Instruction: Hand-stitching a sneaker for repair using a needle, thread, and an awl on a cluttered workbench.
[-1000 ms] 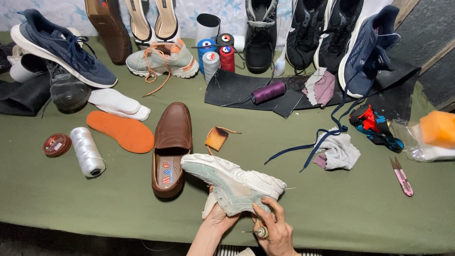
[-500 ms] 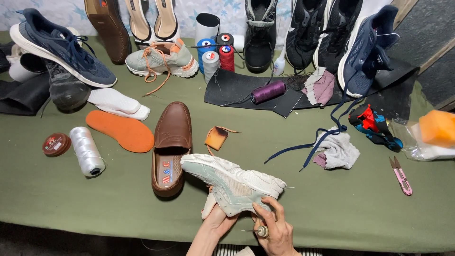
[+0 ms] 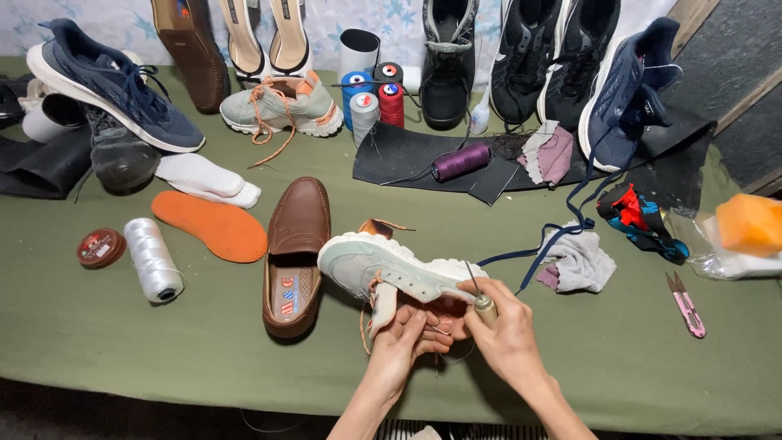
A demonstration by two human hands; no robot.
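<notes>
A pale mint-and-white sneaker [image 3: 391, 273] is held on its side just above a green cloth-covered table [image 3: 122, 358], near the front edge, its sole turned toward the far side and its toe pointing left. The left hand [image 3: 407, 342] is curled under the shoe's upper, fingers pressed together against the peach-coloured lining and lace. The right hand [image 3: 509, 334] is closed in a pinch around a sewing awl [image 3: 479, 295] with a pale handle; the thin metal point is angled up and left, touching the sole edge at the heel.

Just left of the sneaker a brown leather loafer [image 3: 295, 253] lies with its opening facing up. Further left are seen an orange insole [image 3: 210, 226], a spool of white thread [image 3: 152, 259] lying on its side, and a small round reddish tin [image 3: 101, 247]. A white sock-like liner [image 3: 208, 179] lies behind the insole.

Along the back of the table shoes are lined up — a navy running shoe [image 3: 114, 81], a matching mint sneaker with orange laces [image 3: 281, 106], black boots and trainers. Upright thread cones in blue, grey and red [image 3: 373, 94] stand at the middle, and a purple spool [image 3: 461, 160] rests on a black sheet.

To the right lie a grey rag [image 3: 580, 262], a navy lace [image 3: 570, 204], pink thread snips [image 3: 686, 303], and an orange block [image 3: 749, 224] — well apart from the hands.
</notes>
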